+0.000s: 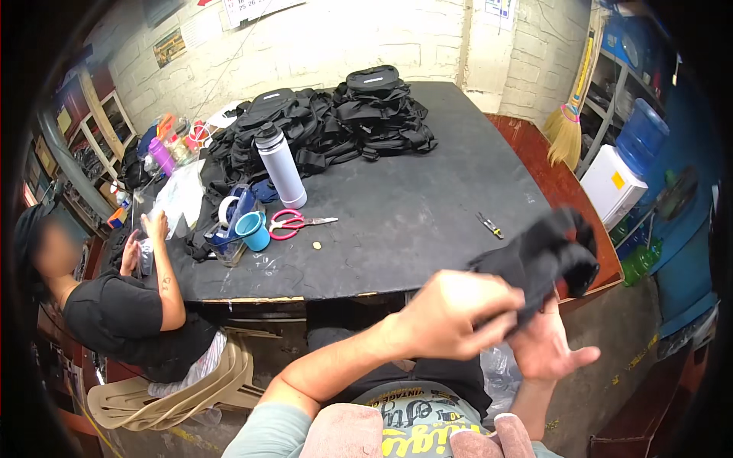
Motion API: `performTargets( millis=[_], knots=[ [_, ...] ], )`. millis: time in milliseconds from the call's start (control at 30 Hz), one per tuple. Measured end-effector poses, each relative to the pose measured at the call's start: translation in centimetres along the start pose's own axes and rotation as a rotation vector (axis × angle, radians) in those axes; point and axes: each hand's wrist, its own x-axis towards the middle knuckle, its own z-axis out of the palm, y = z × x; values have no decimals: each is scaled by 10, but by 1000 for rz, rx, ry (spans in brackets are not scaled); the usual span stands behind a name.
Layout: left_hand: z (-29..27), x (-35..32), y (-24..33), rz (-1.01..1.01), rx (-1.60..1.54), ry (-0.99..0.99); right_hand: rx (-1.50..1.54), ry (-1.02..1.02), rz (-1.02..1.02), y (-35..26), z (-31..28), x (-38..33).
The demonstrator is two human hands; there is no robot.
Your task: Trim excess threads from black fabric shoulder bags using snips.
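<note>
A black fabric bag (538,263), blurred by motion, is held up over the table's near right edge. My left hand (458,317) grips its near side, with the fingers bent round the cloth. Below it is my right hand (540,347), palm turned up and thumb stretched out to the side. The fingers of that hand run up behind the bag and are mostly hidden, so the bag rests against them. A pair of small thread snips (490,226) lies on the table just beyond the bag.
The dark table (427,214) bears piled black bags (374,114), a pale bottle (281,166), red-handled scissors (294,223) and a blue cup (253,230). At the left sits another person (126,305), hands raised over the table. Stacked beige chairs (191,382) and a water dispenser (613,187) flank it.
</note>
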Motion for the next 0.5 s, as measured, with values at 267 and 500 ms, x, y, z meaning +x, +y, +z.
performTargets(
  millis=[267, 500],
  knots=[
    [43, -51, -4, 264, 78, -447, 57, 240, 182, 6, -57, -30],
    [-33, -71, -94, 112, 247, 109, -73, 825, -900, -111, 52, 20]
  ],
)
